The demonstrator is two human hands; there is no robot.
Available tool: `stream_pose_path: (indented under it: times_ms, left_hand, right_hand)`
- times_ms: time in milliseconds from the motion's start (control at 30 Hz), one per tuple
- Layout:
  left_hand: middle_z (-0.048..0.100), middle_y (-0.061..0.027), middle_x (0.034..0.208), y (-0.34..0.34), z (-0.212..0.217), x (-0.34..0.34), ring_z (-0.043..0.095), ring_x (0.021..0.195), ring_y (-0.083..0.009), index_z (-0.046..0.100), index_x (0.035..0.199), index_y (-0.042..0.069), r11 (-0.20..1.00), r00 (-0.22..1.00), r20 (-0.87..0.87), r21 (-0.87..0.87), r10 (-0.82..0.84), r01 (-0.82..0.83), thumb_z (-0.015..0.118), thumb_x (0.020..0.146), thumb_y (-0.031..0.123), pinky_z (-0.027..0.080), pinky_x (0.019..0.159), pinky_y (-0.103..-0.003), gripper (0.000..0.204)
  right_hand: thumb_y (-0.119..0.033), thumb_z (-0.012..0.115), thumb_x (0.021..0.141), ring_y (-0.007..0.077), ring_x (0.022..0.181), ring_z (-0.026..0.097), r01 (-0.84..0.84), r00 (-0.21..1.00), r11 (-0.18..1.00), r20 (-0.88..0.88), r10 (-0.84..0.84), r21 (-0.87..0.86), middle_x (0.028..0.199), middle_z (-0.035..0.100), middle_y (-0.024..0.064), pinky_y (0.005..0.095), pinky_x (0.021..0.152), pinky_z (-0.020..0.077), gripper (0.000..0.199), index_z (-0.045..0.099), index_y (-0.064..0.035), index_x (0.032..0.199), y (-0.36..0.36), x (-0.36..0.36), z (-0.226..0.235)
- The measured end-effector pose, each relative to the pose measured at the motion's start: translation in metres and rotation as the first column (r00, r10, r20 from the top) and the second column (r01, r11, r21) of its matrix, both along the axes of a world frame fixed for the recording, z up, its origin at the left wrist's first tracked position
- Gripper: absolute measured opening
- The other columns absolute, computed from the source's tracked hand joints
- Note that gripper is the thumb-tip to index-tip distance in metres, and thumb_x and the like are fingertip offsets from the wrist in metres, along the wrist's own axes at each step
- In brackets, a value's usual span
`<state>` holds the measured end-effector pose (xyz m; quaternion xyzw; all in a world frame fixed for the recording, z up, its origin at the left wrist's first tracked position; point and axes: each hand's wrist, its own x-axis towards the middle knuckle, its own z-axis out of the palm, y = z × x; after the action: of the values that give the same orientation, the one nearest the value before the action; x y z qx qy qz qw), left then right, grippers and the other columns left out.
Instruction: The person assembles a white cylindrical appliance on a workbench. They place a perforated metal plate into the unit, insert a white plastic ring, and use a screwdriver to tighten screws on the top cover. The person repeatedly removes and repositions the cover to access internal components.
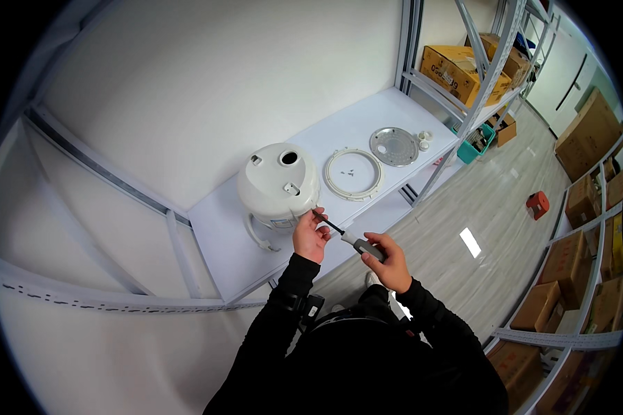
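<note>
A white, rounded appliance housing (pixel 270 178) stands on the white shelf, with a dark round hole and small openings in its top. My right hand (pixel 391 263) is closed around the grey-and-white handle of a screwdriver (pixel 358 243). Its dark shaft points up and left to the housing's lower right edge. There my left hand (pixel 311 238) has its fingers curled at the shaft's tip, beside the housing. What sits between those fingertips is too small to make out. A white cord with a plug (pixel 264 242) hangs down beside the housing at the front.
Right of the housing lie a white ring (pixel 331 185) with several small screws (pixel 351 173) inside it, a round metal plate (pixel 394 146) and small white parts (pixel 424 138). A rack post (pixel 488 76), a yellow carton (pixel 457 69) and a teal basket (pixel 476 144) stand farther right. A red stool (pixel 537 205) is on the floor.
</note>
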<state>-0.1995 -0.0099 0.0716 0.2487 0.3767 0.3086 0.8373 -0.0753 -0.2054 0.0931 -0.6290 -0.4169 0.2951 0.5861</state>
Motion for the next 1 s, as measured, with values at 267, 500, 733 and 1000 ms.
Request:
stream_pose_path:
  times_ms: [267, 500, 733, 1000]
  left_hand:
    - [0.062, 0.001, 0.094, 0.003, -0.005, -0.002, 0.051, 0.068, -0.0108, 0.066, 0.109, 0.013, 1.0, 1.0, -0.024, 0.001, -0.002, 0.002, 0.052, 0.1, 0.038, 0.043, 0.067, -0.03, 0.03]
    - [0.066, -0.0046, 0.091, 0.001, -0.002, -0.002, 0.057, 0.067, -0.0126, 0.065, 0.118, 0.01, 0.998, 0.999, -0.025, 0.052, -0.036, 0.037, 0.05, 0.101, 0.033, 0.047, 0.065, -0.029, 0.032]
    - [0.073, -0.0148, 0.099, -0.009, 0.002, -0.015, 0.067, 0.066, -0.0172, 0.059, 0.121, 0.007, 0.975, 0.997, -0.056, 0.215, -0.048, 0.059, 0.049, 0.105, 0.023, 0.051, 0.064, -0.029, 0.024]
    - [0.072, -0.0127, 0.098, -0.01, 0.02, -0.064, 0.067, 0.07, -0.0169, 0.062, 0.113, 0.004, 0.858, 0.995, -0.071, 0.513, 0.077, -0.03, 0.053, 0.105, 0.02, 0.052, 0.067, -0.029, 0.02]
  right_hand:
    - [-0.02, 0.067, 0.099, 0.0113, 0.089, 0.06, -0.099, 0.995, 0.973, -0.037, 0.093, -0.208, 0.099, 0.068, 0.0049, 0.0281, 0.08, 0.0496, 0.038, 0.062, 0.0046, 0.127, 0.0, -0.001, 0.016]
    - [-0.019, 0.069, 0.096, 0.0147, 0.085, 0.063, -0.07, 0.997, 0.99, 0.005, 0.071, -0.125, 0.096, 0.071, 0.011, 0.0302, 0.078, 0.0516, 0.037, 0.064, 0.0038, 0.124, -0.008, 0.007, 0.022]
    - [-0.016, 0.07, 0.095, 0.0128, 0.088, 0.062, -0.125, 0.992, 0.982, -0.014, 0.124, -0.143, 0.097, 0.07, 0.0087, 0.0294, 0.081, 0.0508, 0.036, 0.065, 0.0037, 0.125, -0.014, 0.021, 0.028]
    - [-0.011, 0.07, 0.094, 0.0118, 0.089, 0.06, -0.301, 0.953, 0.952, 0.007, 0.302, -0.049, 0.099, 0.069, 0.0066, 0.0278, 0.081, 0.0492, 0.034, 0.065, 0.0027, 0.125, 0.005, 0.022, 0.037]
